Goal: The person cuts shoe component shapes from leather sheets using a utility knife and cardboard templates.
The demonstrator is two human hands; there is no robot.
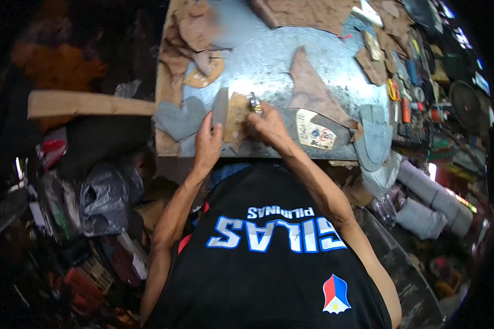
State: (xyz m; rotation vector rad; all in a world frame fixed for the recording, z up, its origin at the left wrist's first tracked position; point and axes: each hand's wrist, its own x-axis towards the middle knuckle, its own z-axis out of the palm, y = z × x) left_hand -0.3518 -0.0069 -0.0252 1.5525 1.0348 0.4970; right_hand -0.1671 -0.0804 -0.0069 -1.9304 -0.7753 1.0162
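Note:
My left hand (208,143) is closed around the lower end of a flat grey strip (220,107) with a rounded top, held upright over the metal-topped table (263,71). My right hand (270,127) grips a small tool with shiny metal and brass-coloured parts (255,103); its exact kind is blurred. Between the hands lies a worn tan block (236,112), right beside the grey strip. Grey cut pieces (177,119) lie left of my left hand. To the right of my right hand are a marked cream pattern piece (315,130) and a pointed brown leather piece (315,85).
Brown leather scraps (192,27) pile at the table's back left, with a larger leather sheet (307,13) at the back. Grey sole-shaped pieces (374,134) overhang the right front corner. Tools, including an orange-handled one (405,111), crowd the right edge. A wooden plank (90,103) juts out left.

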